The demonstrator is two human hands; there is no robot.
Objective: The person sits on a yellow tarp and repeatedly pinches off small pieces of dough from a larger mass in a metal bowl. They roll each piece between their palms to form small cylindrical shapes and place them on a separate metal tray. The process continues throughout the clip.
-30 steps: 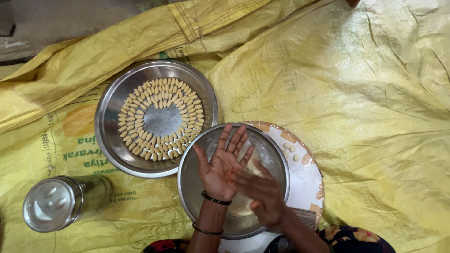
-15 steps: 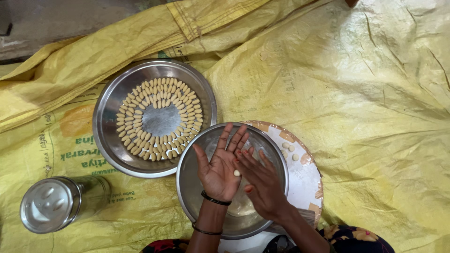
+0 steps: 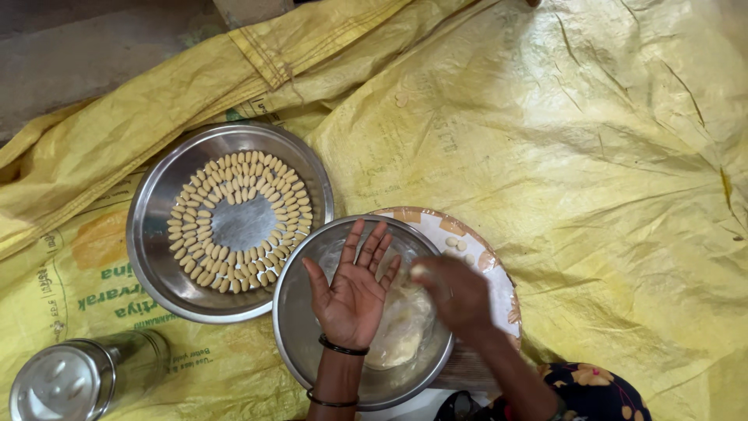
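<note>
While the left hand [image 3: 352, 292] is held flat and wide open, palm up, gripping nothing, the right hand [image 3: 453, 290] sits just beside it with a small pale bit of dough [image 3: 419, 270] pinched at its fingertips. It's motion-blurred though, so I can't tell how tight that pinch is. Both hands hover over the steel bowl [image 3: 300, 312], which holds the lump of dough [image 3: 401, 331] right under them. Looks like the shaping step to me: one piece pinched off, open palm ready as the rolling surface. Next move probably wants light pressure, so the piece ends up like the others. Left of the bowl and touching its rim, a steel plate [image 3: 156, 234] carries rings of small shaped pieces [image 3: 204, 214]. Behind the bowl on the right, a patterned plate [image 3: 491, 261] has a few more bits [image 3: 454, 244]. A steel tin [image 3: 66, 382] lies further left, all on yellow sacking [image 3: 592, 156].
</note>
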